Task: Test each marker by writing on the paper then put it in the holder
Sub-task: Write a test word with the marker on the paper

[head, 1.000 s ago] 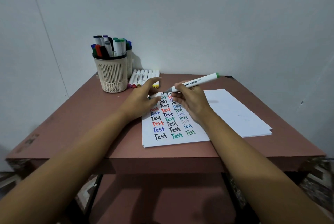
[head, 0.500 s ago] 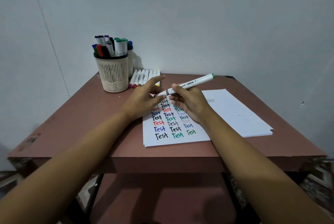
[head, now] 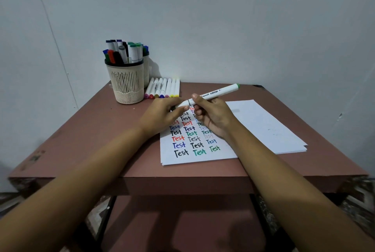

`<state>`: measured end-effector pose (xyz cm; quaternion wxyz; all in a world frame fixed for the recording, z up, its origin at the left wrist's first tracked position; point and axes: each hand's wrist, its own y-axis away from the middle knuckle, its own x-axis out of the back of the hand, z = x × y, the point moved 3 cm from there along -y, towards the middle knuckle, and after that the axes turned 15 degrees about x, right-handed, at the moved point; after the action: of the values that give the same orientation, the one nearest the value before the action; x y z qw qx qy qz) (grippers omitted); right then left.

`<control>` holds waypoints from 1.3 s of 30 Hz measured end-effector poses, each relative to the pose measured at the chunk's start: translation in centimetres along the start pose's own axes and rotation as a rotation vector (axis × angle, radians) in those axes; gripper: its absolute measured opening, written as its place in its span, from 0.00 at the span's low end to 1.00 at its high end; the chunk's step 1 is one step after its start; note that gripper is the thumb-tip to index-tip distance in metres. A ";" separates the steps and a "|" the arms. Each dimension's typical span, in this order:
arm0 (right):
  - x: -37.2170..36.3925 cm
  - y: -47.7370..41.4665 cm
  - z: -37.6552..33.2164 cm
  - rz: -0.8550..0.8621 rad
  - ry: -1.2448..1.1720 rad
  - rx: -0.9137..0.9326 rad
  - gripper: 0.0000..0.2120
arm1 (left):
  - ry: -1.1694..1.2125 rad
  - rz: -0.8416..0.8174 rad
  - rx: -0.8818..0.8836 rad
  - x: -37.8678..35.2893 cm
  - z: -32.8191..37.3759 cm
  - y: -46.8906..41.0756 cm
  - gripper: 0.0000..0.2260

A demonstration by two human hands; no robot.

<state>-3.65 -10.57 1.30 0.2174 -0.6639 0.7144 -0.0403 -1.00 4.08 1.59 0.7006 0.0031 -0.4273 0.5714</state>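
The right grip [head: 215,117] curls round one white marker [head: 217,92], tilted above the written paper [head: 203,159]; the left grip [head: 162,113] pinches its lower end. One blank stack [head: 263,125] lies to the right. Farther back, seven markers [head: 164,88] lie in a row beside two holders, the front holder [head: 127,85] crowded with markers. Reddish-brown tabletop [head: 101,129], pale wall [head: 223,28].

Saw a reddish-brown table [head: 91,140] set against a pale grey wall [head: 223,18]; noted scuffed front corners, a lower shelf [head: 182,221] beneath, patterned floor [head: 361,197] beside.
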 end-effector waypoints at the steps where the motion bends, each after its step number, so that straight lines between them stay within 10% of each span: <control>1: 0.0 0.0 0.1 -0.003 -0.004 0.000 0.10 | -0.002 -0.002 -0.003 0.0 0.1 0.0 0.18; 7: 0.1 -0.2 0.2 -0.009 -0.007 -0.007 0.09 | 0.015 -0.043 0.047 -0.3 -0.3 -0.1 0.15; 17: 1.1 -0.7 -0.4 0.251 -0.138 -0.029 0.10 | 0.726 0.071 0.413 1.8 -1.0 -0.7 0.01; 21: 2.2 -1.1 0.0 0.304 0.411 0.092 0.09 | 1.013 0.179 0.486 3.5 -1.0 -1.2 0.02; 28: 0.8 -0.7 2.0 -0.238 1.318 0.318 0.15 | 0.522 0.372 0.381 9.8 0.5 -5.4 0.03; 39: 0.7 -0.6 2.0 -0.270 1.375 0.298 0.15 | 0.129 0.562 0.293 19.9 2.7 -11.1 0.16</control>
<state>-2.40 -10.89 -0.49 -0.2008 -0.5339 0.5883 -0.5731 5.92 14.75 20.65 0.5332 -0.0502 -0.2793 0.7970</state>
